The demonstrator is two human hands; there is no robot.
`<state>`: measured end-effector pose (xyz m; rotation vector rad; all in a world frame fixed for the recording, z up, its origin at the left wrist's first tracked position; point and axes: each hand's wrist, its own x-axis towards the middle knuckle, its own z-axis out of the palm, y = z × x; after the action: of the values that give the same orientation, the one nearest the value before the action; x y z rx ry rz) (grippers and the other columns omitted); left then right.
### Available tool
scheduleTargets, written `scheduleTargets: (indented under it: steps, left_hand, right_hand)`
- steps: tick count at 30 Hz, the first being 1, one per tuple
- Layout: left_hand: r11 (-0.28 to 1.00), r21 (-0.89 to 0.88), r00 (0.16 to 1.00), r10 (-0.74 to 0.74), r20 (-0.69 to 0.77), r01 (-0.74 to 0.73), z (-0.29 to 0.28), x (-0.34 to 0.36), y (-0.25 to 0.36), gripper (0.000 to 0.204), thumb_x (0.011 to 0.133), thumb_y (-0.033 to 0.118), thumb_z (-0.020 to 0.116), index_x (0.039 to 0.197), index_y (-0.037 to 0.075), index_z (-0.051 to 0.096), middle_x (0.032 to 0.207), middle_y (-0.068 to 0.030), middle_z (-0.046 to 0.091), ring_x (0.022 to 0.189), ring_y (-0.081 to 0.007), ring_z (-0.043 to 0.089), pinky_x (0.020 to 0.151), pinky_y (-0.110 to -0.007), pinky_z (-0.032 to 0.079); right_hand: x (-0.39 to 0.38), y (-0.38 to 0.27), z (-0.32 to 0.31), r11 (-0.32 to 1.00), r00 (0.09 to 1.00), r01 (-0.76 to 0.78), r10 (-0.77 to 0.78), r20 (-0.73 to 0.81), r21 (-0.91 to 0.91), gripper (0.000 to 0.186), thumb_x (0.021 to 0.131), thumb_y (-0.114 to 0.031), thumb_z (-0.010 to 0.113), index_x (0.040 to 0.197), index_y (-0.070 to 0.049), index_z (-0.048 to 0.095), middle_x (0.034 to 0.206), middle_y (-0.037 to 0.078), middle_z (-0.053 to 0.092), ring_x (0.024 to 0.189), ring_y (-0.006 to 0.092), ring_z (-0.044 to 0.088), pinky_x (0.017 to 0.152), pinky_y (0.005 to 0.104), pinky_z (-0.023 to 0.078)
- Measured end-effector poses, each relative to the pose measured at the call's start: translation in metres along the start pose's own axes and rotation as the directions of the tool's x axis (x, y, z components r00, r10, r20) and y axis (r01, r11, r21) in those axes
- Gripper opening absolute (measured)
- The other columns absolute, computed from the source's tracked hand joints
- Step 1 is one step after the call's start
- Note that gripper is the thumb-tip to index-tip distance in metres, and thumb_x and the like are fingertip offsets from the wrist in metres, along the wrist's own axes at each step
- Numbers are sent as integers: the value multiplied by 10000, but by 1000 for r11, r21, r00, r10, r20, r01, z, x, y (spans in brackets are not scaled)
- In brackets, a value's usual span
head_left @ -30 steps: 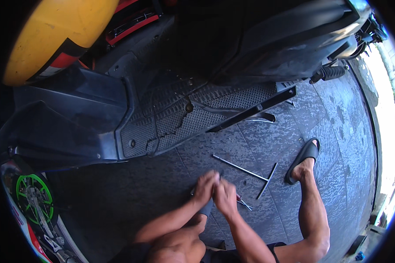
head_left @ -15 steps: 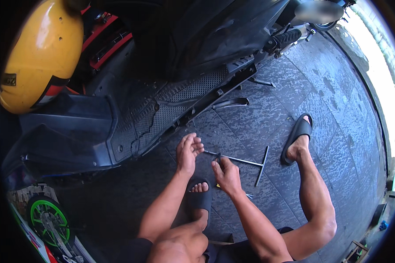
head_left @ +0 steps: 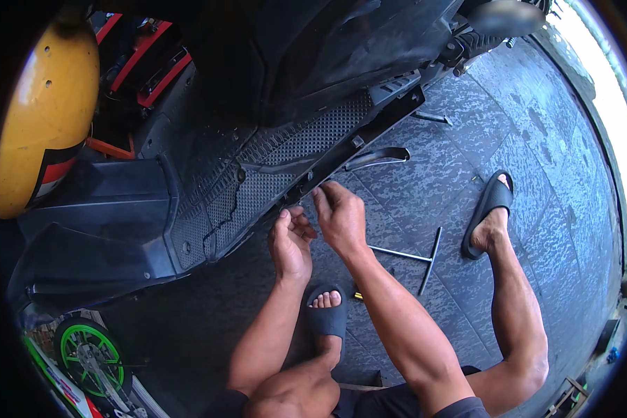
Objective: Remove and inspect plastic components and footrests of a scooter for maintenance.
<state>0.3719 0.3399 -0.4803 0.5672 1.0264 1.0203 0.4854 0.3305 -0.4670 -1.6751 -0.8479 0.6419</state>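
A dark motor scooter [head_left: 327, 63] stands across the upper left, its textured footboard [head_left: 258, 184] facing up. At the footboard's lower edge, my right hand [head_left: 341, 216] has thumb and forefinger closed in a pinch against the dark side rail. Whatever small part they hold is hidden. Just left of it, my left hand [head_left: 290, 244] is beneath the same edge, palm turned up, fingers loosely bent and thumb apart, with nothing visible in it. A silver T-handle wrench [head_left: 430, 259] lies on the floor, partly behind my right forearm.
A yellow helmet [head_left: 56, 104] is at the upper left. The side stand [head_left: 380, 159] juts from the scooter. A small yellow object [head_left: 358, 296] lies near my sandal [head_left: 325, 320]. A bike with a green-rimmed wheel [head_left: 90, 355] stands lower left on the dark tiled floor [head_left: 536, 230].
My right hand has moved up and left from the wrench's shaft to the footboard's edge. The left hand has shifted only slightly. The whole view has tilted a little.
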Motion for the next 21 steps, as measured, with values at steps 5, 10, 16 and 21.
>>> scheduleTargets:
  steps: [5,10,16,21]
  left_hand:
    - [973,-143,983,-183,-19,178,26,-1,14,335,939,426,555,924,93,583,788,10,513,679,-109,471,620,-268,400]
    - [937,-230,958,-282,-57,262,31,10,18,269,956,354,558,850,107,555,693,24,486,585,-99,432,546,-257,358]
    - [846,-344,909,-412,63,407,29,-9,4,276,968,280,560,762,116,478,582,17,439,491,-80,378,483,-255,309]
    - [838,-380,917,-389,85,391,31,-14,-12,311,977,322,553,733,132,525,584,29,476,495,-81,415,501,-241,337]
  right_hand:
    - [20,-3,-4,997,967,-54,40,-250,-49,157,890,-132,599,882,9,669,802,230,658,750,407,653,663,442,501]
    - [14,-7,-11,997,971,-40,22,-236,-69,174,914,-100,601,929,61,666,732,179,680,653,199,662,620,326,485]
    - [23,-12,-75,997,979,-79,80,-186,9,241,952,-176,584,1016,44,659,729,90,655,648,111,596,592,282,475]
    - [16,-34,-92,852,961,-268,203,189,449,580,938,-424,563,1243,66,506,963,106,631,848,190,621,698,310,526]
